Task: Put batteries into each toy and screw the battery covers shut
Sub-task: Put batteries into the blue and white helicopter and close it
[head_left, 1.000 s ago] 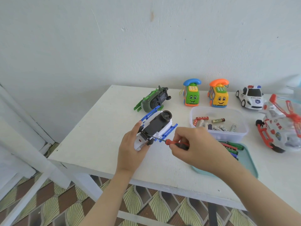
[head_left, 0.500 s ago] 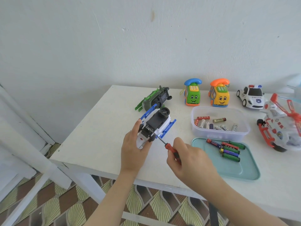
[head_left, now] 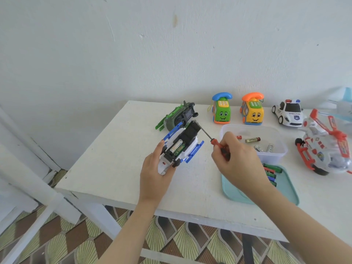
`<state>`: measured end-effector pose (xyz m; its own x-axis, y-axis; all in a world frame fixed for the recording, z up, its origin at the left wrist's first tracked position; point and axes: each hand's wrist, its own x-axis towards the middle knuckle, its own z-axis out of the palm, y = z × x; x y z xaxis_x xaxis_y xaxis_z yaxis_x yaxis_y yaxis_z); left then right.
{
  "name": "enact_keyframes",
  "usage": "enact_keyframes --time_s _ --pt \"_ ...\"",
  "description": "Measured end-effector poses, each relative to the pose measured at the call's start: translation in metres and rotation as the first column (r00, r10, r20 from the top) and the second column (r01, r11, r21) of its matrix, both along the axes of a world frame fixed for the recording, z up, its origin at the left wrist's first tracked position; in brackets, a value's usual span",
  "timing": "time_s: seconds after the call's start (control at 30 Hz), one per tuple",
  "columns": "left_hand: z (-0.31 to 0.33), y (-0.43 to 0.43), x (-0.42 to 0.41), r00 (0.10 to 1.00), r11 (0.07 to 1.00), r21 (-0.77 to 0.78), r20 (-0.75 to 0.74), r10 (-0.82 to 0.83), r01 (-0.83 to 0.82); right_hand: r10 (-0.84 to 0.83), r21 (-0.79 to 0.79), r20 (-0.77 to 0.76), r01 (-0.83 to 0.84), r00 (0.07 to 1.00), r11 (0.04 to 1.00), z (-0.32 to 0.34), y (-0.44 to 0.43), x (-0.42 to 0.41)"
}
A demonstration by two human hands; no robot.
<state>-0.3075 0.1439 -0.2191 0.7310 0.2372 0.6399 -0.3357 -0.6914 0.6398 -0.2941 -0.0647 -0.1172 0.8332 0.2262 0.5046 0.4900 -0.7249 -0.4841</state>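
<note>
— How is the battery cover best closed?
— The upturned white-and-blue plastic toy helicopter (head_left: 182,147), nearer the white desk's (head_left: 114,168) left edge, is gripped by the left hand (head_left: 154,168). Glossy cylindrical batteries (head_left: 177,147) lie seated.
— And then?
— The black cover (head_left: 192,130) should be pressed flush, with the slim red-handled screwdriver (head_left: 207,135), clasped by the right hand (head_left: 234,161), kept square.

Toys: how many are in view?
6. Blue-white toy in the left hand; green toy behind it; green phone car, orange phone car and police car at the back; red-white helicopter at right. A pale blue shape at the edge may be a seventh.
</note>
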Motion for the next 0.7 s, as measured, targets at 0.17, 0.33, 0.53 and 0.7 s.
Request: enact_keyframes --time_s 0.17,0.33,0.53,0.7 --pt "0.002 0.001 -0.002 0.999 1.000 -0.007 0.041 -0.009 0.010 0.053 0.008 -0.004 -0.053 0.999 0.999 0.001 -0.002 -0.001" --pt "0.001 -0.002 -0.005 0.993 0.998 0.057 0.120 0.020 -0.027 0.020 0.083 -0.010 -0.019 1.000 0.996 -0.002 -0.009 0.002" --pt "0.008 -0.006 -0.009 0.973 0.979 0.200 0.231 0.003 -0.050 0.019 0.315 -0.083 0.008 0.996 0.949 -0.002 -0.024 0.008" --pt "0.034 -0.012 0.000 0.923 0.915 0.345 0.378 0.066 -0.207 0.056 0.425 -0.031 -0.037 0.998 0.904 -0.002 -0.032 0.013"
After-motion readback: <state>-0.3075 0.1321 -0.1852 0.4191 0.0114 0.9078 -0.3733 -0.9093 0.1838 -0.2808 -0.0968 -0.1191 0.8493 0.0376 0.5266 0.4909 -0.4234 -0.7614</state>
